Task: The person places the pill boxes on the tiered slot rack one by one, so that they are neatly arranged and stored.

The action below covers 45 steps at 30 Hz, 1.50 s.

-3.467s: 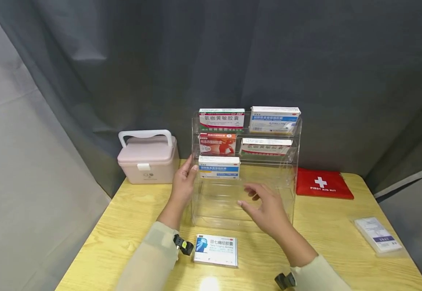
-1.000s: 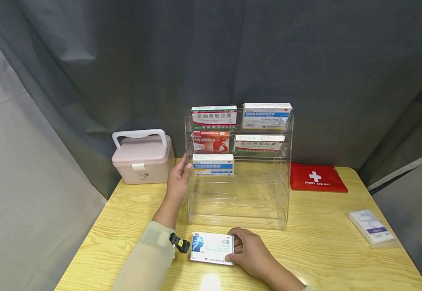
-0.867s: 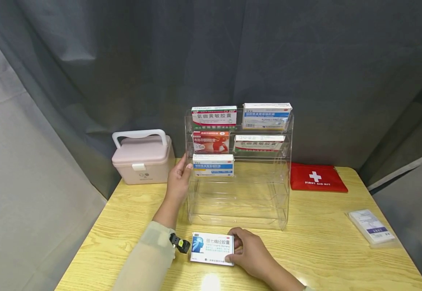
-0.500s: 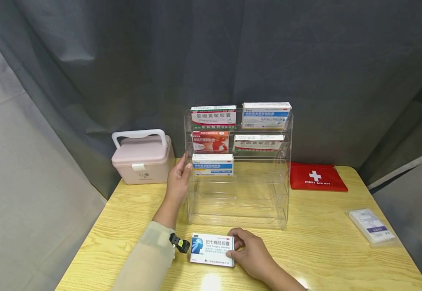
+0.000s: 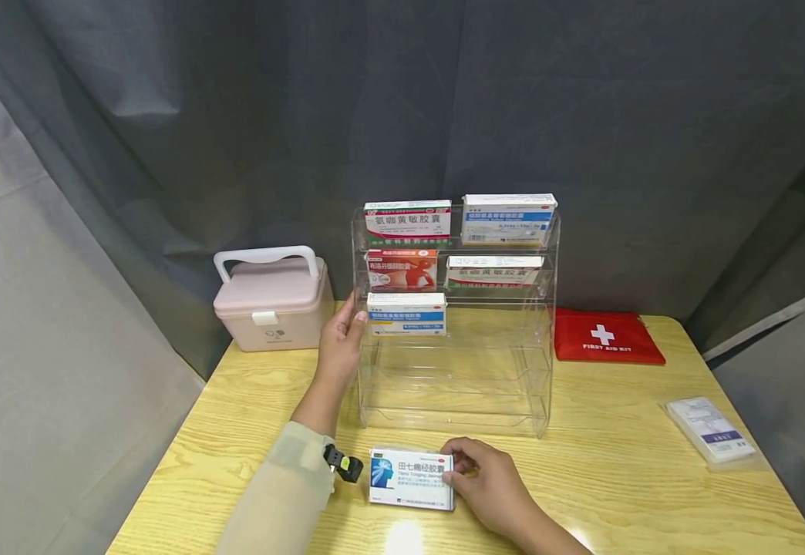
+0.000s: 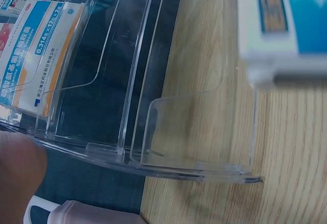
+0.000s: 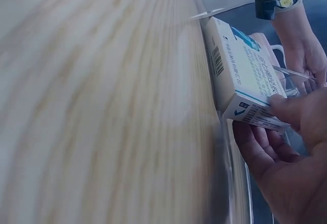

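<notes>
My left hand grips the left side of a clear acrylic display rack. In the left wrist view, only part of that hand shows, beside the rack's edge. In front of the rack, my right hand pinches the right end of a white and blue medicine box. Its printed front faces up toward the head camera. The right wrist view shows the thumb on one face of the box, with the other fingers behind. Whether the box still touches the table cannot be told.
The rack's upper tiers hold several medicine boxes, including a red one and a blue-white one. A pink case stands left. To the right lie a red first aid pouch and a clear-wrapped white pack. Dark curtain hangs behind.
My right hand has come down from before the rack and taken the medicine box, which lay on the table. The box has since tilted up and shifted slightly right. My left hand stays on the rack.
</notes>
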Each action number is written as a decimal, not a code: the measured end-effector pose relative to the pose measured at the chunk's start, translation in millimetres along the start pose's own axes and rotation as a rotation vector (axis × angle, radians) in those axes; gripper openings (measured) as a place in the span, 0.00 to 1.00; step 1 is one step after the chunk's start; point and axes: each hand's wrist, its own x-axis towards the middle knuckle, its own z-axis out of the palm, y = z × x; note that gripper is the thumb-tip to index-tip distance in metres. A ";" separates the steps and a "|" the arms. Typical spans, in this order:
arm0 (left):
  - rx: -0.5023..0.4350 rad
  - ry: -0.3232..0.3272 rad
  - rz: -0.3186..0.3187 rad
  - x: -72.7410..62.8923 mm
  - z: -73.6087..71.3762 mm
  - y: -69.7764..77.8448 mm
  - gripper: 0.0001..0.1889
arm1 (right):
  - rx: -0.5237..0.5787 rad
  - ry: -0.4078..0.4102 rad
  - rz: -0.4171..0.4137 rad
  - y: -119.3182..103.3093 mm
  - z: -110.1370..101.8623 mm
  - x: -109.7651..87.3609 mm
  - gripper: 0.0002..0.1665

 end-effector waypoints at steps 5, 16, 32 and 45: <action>0.012 -0.002 0.004 -0.1 -0.4 -0.8 0.29 | 0.009 0.053 -0.009 2.3 -9.1 -7.6 0.16; 0.010 -0.007 0.012 1.0 -0.3 -1.7 0.29 | 0.108 0.274 -0.129 -2.2 -52.4 -14.8 0.22; 0.023 -0.020 0.021 0.2 -2.4 -1.7 0.29 | -0.094 0.750 -0.383 -51.6 -188.3 41.6 0.20; 0.033 -0.020 0.016 0.8 -2.6 -3.0 0.30 | -0.277 0.675 -0.616 -60.1 -198.0 95.6 0.19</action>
